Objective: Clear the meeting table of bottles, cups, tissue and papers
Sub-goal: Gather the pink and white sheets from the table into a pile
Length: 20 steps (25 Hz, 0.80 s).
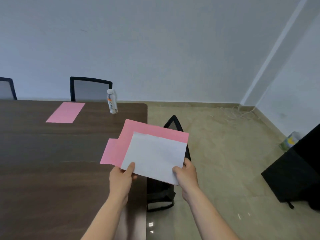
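left hand (121, 177) fingers (131, 168) pinch paper stack (154, 156) near-left edge | right hand (186, 175) fingers pinch its near-right corner | stack over counter (52, 161) edge

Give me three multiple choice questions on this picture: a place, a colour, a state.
1. Where is the bottle? A on a chair; B on the table; C on the floor.
2. Top sheet of the held stack? A pink; B white; C green.
3. The stack is held by: A one hand; B no hand; C both hands.
Answers: B, it stands upright near the table's far edge. B, a white sheet covers pink ones. C, left hand and right hand each pinch its near edge.
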Each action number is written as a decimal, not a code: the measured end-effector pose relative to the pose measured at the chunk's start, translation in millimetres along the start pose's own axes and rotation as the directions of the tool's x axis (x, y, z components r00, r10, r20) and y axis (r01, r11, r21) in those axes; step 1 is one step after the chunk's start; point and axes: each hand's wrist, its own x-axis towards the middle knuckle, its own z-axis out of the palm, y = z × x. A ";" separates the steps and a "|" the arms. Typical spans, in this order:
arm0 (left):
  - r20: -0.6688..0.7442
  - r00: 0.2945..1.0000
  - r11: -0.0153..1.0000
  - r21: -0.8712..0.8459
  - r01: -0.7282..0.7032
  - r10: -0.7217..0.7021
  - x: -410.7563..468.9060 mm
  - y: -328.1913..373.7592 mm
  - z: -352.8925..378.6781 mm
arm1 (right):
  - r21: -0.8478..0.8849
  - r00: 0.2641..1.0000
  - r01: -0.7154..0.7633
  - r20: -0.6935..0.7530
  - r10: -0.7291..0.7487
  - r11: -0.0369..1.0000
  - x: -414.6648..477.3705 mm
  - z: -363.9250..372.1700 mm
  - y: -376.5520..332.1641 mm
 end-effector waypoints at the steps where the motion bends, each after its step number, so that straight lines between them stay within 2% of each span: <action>1: -0.045 0.999 0.999 0.042 -0.005 0.007 9.4 3.4 4.2 | 0.000 1.000 -0.003 0.018 0.003 1.000 14.8 0.1 -4.5; 4: -0.147 0.988 0.992 0.121 -0.027 0.045 33.9 11.7 13.8 | -0.023 0.999 0.000 0.052 0.002 1.000 56.6 5.7 -11.0; 7: -0.159 0.984 0.963 0.268 -0.041 0.086 55.3 12.7 14.0 | -0.074 0.997 -0.015 0.068 0.020 0.997 89.5 18.6 -9.1; 11: -0.198 0.977 0.927 0.376 -0.003 0.084 93.2 6.0 -1.7 | -0.117 0.989 -0.047 0.132 0.062 0.992 121.7 45.4 4.8; 20: -0.210 0.977 0.844 0.521 0.129 -0.019 199.7 -26.0 -37.3 | -0.295 0.990 -0.084 0.086 0.114 0.952 186.1 127.4 25.1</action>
